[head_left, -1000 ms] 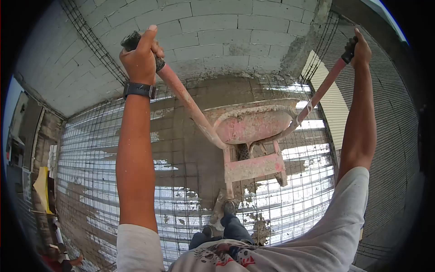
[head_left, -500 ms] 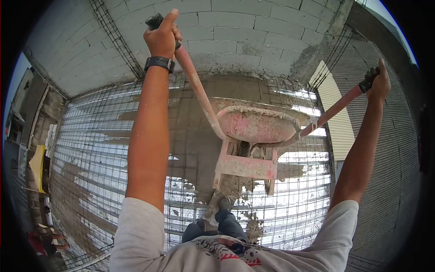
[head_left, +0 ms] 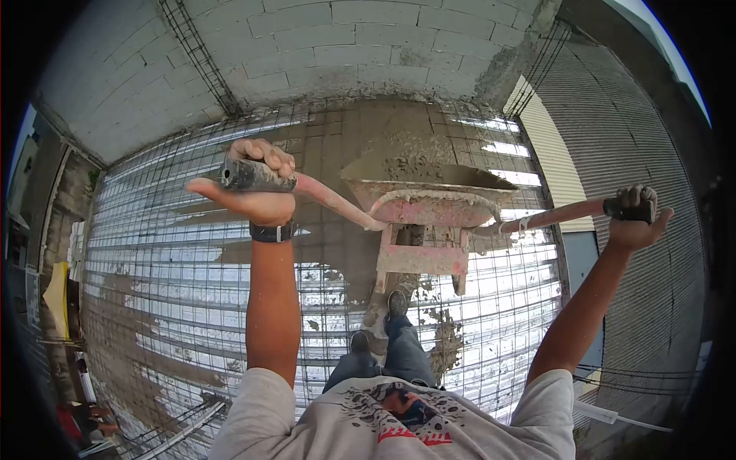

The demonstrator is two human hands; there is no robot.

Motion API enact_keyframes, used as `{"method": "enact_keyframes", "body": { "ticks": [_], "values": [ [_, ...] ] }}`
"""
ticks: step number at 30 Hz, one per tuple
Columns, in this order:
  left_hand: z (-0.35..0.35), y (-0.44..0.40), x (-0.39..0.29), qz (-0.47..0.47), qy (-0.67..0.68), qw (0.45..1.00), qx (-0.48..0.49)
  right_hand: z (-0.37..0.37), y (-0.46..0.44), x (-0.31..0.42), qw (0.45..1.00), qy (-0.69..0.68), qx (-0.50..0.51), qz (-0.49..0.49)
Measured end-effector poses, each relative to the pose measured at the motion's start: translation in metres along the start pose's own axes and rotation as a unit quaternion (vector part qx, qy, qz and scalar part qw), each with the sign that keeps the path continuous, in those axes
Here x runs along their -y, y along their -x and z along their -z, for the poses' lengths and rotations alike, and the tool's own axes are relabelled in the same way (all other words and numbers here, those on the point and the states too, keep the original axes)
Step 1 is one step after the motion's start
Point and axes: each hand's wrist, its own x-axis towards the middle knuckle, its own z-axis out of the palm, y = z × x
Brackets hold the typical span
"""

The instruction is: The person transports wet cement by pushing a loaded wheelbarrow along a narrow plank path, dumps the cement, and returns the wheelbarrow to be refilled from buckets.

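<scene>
Two arms [head_left: 272,314] outstretched | left hand [head_left: 262,180], right hand [head_left: 636,217] | grip: each closed around a wheelbarrow handle [head_left: 330,196]

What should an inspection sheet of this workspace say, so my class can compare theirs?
Surface: wire mesh over ribbed sheeting, partly covered in wet-looking concrete.
Work things: wheelbarrow, caked with residue.
Clutter: yellow item at far left, unidentifiable.
Hands: left hand around left grip; right hand around right grip.
Cables: white pipe-like piece, lower right; cannot tell if cable.
Surroundings: block wall, corrugated roofing; another person, lower left.
</scene>
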Motion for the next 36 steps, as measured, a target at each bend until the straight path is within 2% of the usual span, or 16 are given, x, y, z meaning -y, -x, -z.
{"method": "enact_keyframes", "body": {
  "ticks": [3, 5, 7, 9, 10, 11, 13, 15, 16, 17, 19, 21, 27, 32, 36],
  "values": [
    [0.032, 0.077, -0.051, 0.126, 0.109, 0.981, -0.100, 0.030, 0.094, 0.039, 0.988, -0.105, 0.101, -0.047],
    [0.051, 0.134, -0.084, 0.194, 0.109, 0.962, -0.160, 0.058, 0.158, 0.063, 0.959, -0.194, 0.096, -0.181],
    [0.064, 0.197, -0.122, 0.269, 0.102, 0.927, -0.242, 0.072, 0.232, 0.089, 0.928, -0.143, -0.081, -0.333],
    [0.073, 0.266, -0.158, 0.370, 0.111, 0.885, -0.260, 0.092, 0.330, 0.109, 0.903, -0.010, -0.167, -0.395],
    [0.079, 0.299, -0.178, 0.418, 0.114, 0.861, -0.268, 0.107, 0.380, 0.120, 0.879, -0.011, -0.155, -0.451],
    [0.087, 0.333, -0.202, 0.499, 0.116, 0.825, -0.238, 0.122, 0.429, 0.131, 0.851, -0.012, -0.139, -0.506],
    [0.095, 0.396, -0.242, 0.582, 0.115, 0.783, -0.186, 0.156, 0.523, 0.154, 0.794, -0.058, -0.107, -0.596],
    [0.177, 0.450, -0.270, 0.677, 0.077, 0.723, -0.115, 0.208, 0.605, 0.167, 0.729, -0.152, -0.088, -0.662],
    [0.201, 0.477, -0.292, 0.726, 0.058, 0.679, -0.087, 0.219, 0.634, 0.180, 0.716, -0.068, -0.076, -0.691],
    [0.185, 0.482, -0.314, 0.763, -0.057, 0.635, -0.112, 0.224, 0.663, 0.198, 0.694, 0.016, -0.062, -0.717],
    [0.180, 0.503, -0.345, 0.782, -0.157, 0.596, -0.087, 0.198, 0.697, 0.221, 0.683, 0.087, -0.041, -0.724],
    [0.175, 0.509, -0.372, 0.788, -0.178, 0.585, -0.074, 0.191, 0.727, 0.234, 0.668, 0.140, -0.029, -0.730],
    [0.172, 0.535, -0.439, 0.771, -0.323, 0.550, -0.004, 0.162, 0.774, 0.276, 0.667, 0.133, -0.014, -0.733],
    [0.196, 0.601, -0.515, 0.771, -0.327, 0.546, -0.012, 0.119, 0.820, 0.330, 0.649, 0.183, -0.002, -0.738],
    [0.224, 0.685, -0.592, 0.765, -0.293, 0.574, -0.010, 0.106, 0.901, 0.380, 0.637, 0.246, -0.015, -0.731]
  ]
}}
